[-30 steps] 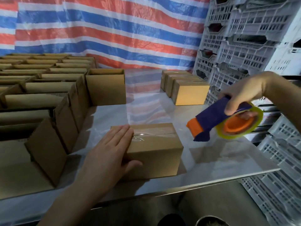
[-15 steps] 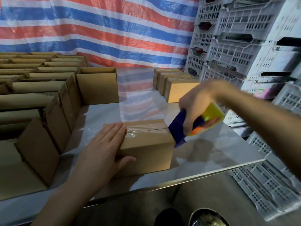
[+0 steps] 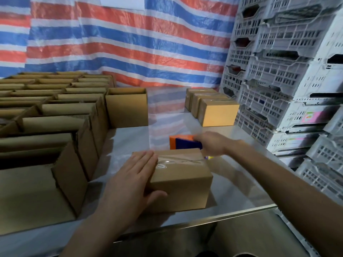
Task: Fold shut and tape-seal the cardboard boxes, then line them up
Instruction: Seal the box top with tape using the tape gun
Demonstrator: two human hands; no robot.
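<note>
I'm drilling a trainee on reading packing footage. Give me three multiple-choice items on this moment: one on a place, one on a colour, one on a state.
1. Where is the dispenser?
A on the floor
B just behind the near box
C on top of that box

2. What colours is the dispenser's body?
A green and white
B blue and orange
C black and red

3. How is the near box's top?
A flaps standing up
B torn off
C folded shut, with clear tape along the seam

Key:
1 B: the right hand holds it past the box's far edge.
2 B: it has a blue body and an orange end.
3 C: shiny tape covers the closed flaps.
</note>
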